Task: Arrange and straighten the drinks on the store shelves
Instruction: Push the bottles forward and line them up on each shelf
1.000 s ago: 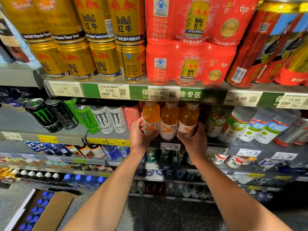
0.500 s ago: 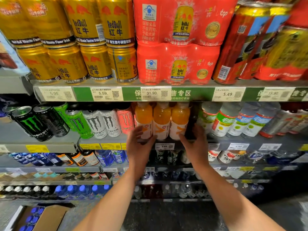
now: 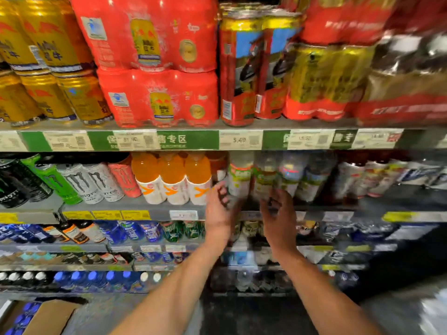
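Note:
Three orange drink bottles [image 3: 172,177] with white labels stand in a row on the second shelf [image 3: 145,209]. To their right stand several clear bottles with green and blue labels [image 3: 264,180]. My left hand [image 3: 219,209] hovers just right of the orange bottles, fingers spread and holding nothing. My right hand [image 3: 278,213] is raised in front of the clear bottles, fingers apart and empty. Motion blur hides whether either hand touches a bottle.
Monster cans [image 3: 82,182] fill the second shelf at left. Gold cans [image 3: 48,93], red multipacks [image 3: 157,97] and tall red cans [image 3: 238,68] crowd the top shelf. Lower shelves hold small bottles. A cardboard box [image 3: 46,317] of blue-capped bottles sits on the floor at bottom left.
Both hands have let go of the orange bottles and moved right, in front of the clear bottles. The view has swung to the right.

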`<state>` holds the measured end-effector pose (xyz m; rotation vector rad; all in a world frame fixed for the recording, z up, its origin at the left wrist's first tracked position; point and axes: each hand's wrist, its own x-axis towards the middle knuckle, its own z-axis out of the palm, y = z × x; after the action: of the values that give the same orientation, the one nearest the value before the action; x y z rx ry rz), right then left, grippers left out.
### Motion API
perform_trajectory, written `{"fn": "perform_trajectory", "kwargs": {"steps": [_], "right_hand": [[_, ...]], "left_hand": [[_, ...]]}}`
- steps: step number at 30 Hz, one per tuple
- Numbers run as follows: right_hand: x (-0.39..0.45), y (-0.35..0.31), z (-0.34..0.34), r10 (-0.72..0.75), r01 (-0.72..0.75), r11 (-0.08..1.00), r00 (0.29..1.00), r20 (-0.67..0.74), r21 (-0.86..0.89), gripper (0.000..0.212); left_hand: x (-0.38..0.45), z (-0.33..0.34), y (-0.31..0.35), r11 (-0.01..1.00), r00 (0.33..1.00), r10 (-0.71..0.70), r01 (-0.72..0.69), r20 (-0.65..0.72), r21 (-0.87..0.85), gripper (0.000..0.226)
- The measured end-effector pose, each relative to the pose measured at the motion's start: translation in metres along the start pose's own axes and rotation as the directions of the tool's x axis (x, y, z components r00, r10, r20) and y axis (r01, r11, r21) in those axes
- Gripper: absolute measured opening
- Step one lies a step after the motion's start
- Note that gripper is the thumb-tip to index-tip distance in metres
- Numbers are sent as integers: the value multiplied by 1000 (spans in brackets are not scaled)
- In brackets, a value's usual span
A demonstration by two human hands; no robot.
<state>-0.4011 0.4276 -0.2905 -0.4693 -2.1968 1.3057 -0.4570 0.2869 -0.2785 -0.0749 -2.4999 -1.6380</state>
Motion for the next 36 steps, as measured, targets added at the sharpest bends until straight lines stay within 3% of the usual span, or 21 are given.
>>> {"fn": "perform_trajectory", "kwargs": {"steps": [3, 5, 10, 16, 21, 23, 27, 29, 32, 36], "right_hand": [[8, 6, -3, -88, 94, 994, 991, 104, -55, 51], [8, 10, -3, -104, 115, 990, 984, 141, -77, 49], [-1, 12, -2, -166, 178, 981, 976, 143, -74, 54], [-2, 20, 4, -242, 257, 955, 964, 112, -147, 60], [-1, 20, 0, -203, 217, 975, 954, 220, -41, 60], [4, 20, -8, -181, 184, 983, 973, 144, -7, 52], [21, 24, -35, -118, 134, 989, 967, -225, 59, 52], [31, 30, -45, -70, 77, 997, 960, -271, 18, 61], [40, 34, -50, 25, -37, 998, 972, -233, -48, 66], [43, 41, -60, -7, 6, 1000, 987, -161, -6, 59]], "left_hand": [[15, 25, 7, 999, 999, -48, 48, -15, 3, 78], [19, 31, 13, 995, 997, -72, 71, -19, -68, 88], [29, 37, 7, 996, 999, 40, -39, 11, -75, 59], [22, 35, 5, 997, 999, 54, -54, 1, -62, 59], [20, 31, 3, 999, 1000, 14, -14, -8, -42, 64], [21, 29, 5, 999, 1000, 7, -7, 12, -48, 71], [9, 36, 11, 994, 996, -53, 47, -67, -95, 98], [-2, 43, 14, 996, 986, -47, 34, -160, -82, 92], [-25, 52, 24, 991, 966, 3, -37, -260, -128, 65], [-49, 68, 31, 972, 966, 110, -154, -234, -177, 42]]}}
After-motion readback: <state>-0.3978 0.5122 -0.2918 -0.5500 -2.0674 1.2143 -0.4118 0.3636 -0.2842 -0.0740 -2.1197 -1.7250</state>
